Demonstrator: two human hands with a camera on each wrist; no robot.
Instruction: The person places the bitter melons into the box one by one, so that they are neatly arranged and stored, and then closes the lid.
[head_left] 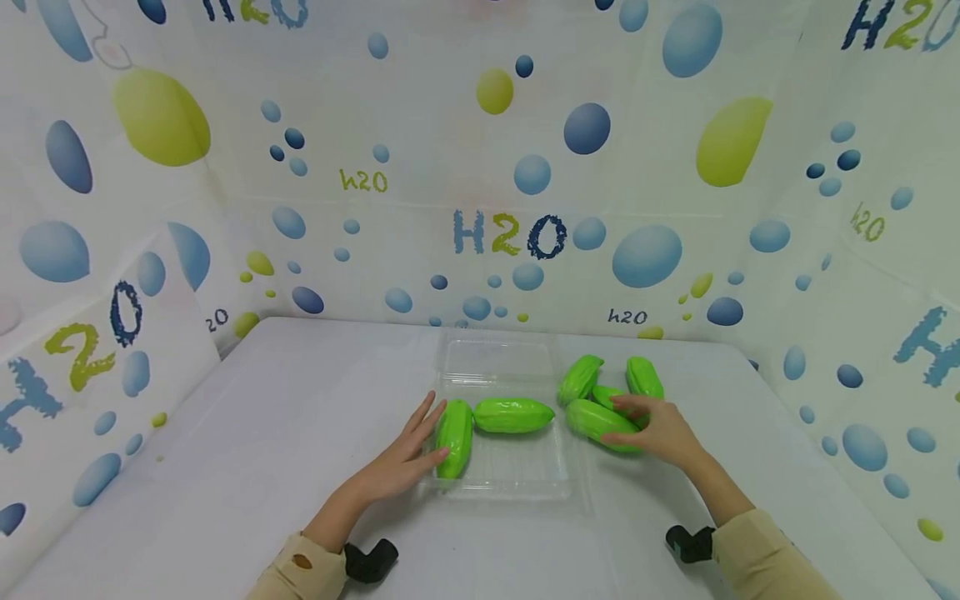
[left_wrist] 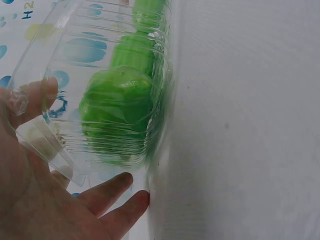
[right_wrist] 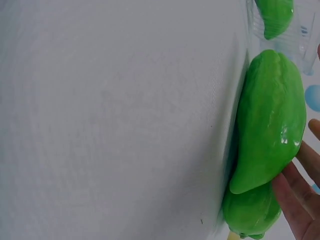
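A clear plastic clamshell box (head_left: 502,479) lies open on the table, its lid (head_left: 495,358) folded back. Inside are two glossy green ribbed fruit-like pieces, one lengthwise (head_left: 454,439) along the left wall, the other crosswise (head_left: 513,415). My left hand (head_left: 401,458) touches the box's left side with fairly straight, spread fingers. Right of the box lies a group of several similar green pieces. My right hand (head_left: 663,429) straddles the nearest green piece (right_wrist: 272,120); its fingers touch the far side in the right wrist view. That piece still lies on the table.
Behind the nearest piece lie other green pieces (head_left: 580,381) (head_left: 645,377), close to the box's right edge. The white table (head_left: 300,400) is ringed by a white curtain (head_left: 420,108) with blue and green dots. Black wrist devices (head_left: 371,562) (head_left: 690,543) sit at both sleeves.
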